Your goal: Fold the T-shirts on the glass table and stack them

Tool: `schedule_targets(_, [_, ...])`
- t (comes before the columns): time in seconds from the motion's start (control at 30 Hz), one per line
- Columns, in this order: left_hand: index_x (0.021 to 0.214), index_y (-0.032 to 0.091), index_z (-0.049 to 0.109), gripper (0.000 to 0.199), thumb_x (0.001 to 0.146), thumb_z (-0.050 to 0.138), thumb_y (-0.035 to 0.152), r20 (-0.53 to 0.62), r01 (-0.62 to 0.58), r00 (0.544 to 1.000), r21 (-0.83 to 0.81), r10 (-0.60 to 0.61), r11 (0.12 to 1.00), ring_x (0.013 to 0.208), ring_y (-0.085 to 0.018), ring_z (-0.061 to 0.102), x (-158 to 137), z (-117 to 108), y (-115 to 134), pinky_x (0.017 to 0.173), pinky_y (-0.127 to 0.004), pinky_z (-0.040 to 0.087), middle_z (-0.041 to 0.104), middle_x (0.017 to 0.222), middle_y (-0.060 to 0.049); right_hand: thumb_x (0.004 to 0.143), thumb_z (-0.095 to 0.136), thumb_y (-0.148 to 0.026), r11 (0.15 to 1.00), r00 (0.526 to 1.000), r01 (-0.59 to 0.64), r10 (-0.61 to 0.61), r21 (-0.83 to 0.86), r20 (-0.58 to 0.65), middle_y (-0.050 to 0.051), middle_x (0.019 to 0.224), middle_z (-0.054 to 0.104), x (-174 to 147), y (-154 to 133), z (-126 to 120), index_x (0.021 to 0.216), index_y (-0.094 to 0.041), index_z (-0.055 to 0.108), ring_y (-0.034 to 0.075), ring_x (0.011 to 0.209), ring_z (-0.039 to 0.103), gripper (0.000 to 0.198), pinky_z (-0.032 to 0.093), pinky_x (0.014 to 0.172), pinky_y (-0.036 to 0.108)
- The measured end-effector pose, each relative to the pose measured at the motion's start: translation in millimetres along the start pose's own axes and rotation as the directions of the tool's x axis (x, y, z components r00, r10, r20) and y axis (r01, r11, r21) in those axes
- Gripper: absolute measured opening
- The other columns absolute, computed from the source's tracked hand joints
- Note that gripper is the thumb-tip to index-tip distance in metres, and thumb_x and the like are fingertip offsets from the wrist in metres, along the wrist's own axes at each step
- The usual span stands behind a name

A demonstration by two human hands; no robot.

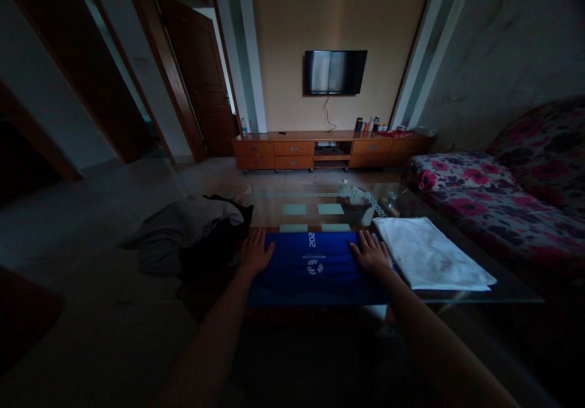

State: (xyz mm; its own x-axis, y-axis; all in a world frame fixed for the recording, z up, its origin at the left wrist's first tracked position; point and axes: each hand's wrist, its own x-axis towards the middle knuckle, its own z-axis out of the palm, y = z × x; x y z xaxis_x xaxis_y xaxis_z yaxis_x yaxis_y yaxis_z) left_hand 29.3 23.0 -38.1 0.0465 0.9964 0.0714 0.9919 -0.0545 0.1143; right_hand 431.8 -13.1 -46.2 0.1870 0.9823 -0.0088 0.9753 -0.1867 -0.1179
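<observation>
At the far left, past the floor, a brown door (196, 73) stands ajar in its frame. Nearer you, a rumpled heap of grey and black clothes (201, 216) lies at the left end of the glass tabletop (260, 204), its black part close to your left hand (256, 254). That hand lies palm down on the left edge of the blue folded cloth (315, 286), its fingers stretched forward and loosely spread, the thumb out towards the middle; they touch the cloth without closing on it. The cloth lies flat before you at the near edge of the tabletop, between your two hands, with a white round emblem (315, 267) and white digits turned sideways. Beyond it, a low wooden cabinet (295, 148) runs along the wall, under a dark television (336, 73). Your right hand (375, 256) mirrors the left on the cloth's right edge: palm down, fingers extended and slightly apart, clasping nothing, thumb pointing inward. Just right of it, a white folded cloth (434, 256) lies flat, with greyish shading across it. Farthest right, a sofa (475, 176) with pink and dark flowers stands beside the tabletop, its near part lost in shadow.
</observation>
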Motion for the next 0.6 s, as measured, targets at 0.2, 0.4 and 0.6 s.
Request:
schedule_targets(0.2, [0.156,0.017,0.037,0.065,0.101,0.032,0.051,-0.161,-0.165,0.972,0.034,0.169,0.986,0.154,-0.029,0.024,-9,-18,27,0.126,-0.047,0.013,0.034,0.164,-0.013,0.101,0.016,-0.062,0.997,0.995,0.045,-0.049,-0.057,-0.081,0.01,0.171,0.011,-10,-31,-16,0.163,-0.012,0.024,0.03,0.157,0.006,0.08,0.003,0.125,0.052])
schedule_targets(0.4, [0.148,0.029,0.049,0.053,0.103,0.035,0.053,-0.089,-0.433,0.899,-0.041,0.428,0.901,0.14,-0.027,0.044,-33,-20,51,0.12,-0.045,0.029,0.051,0.151,-0.007,0.101,0.023,-0.064,0.964,0.962,0.264,-0.265,0.023,0.067,0.005,0.171,0.016,-41,-60,-25,0.163,-0.031,0.023,0.033,0.155,0.015,0.07,0.008,0.121,0.063])
schedule_targets(0.6, [0.157,0.034,0.036,0.072,0.097,0.035,0.073,0.024,-0.436,0.898,-0.095,0.44,0.895,0.153,-0.03,0.025,-54,-13,40,0.124,-0.052,0.019,0.032,0.166,-0.005,0.094,0.027,-0.078,0.965,0.96,0.26,-0.261,0.025,0.104,0.003,0.172,0.006,-52,-54,-11,0.161,-0.044,0.016,0.041,0.156,-0.001,0.076,0.001,0.112,0.079])
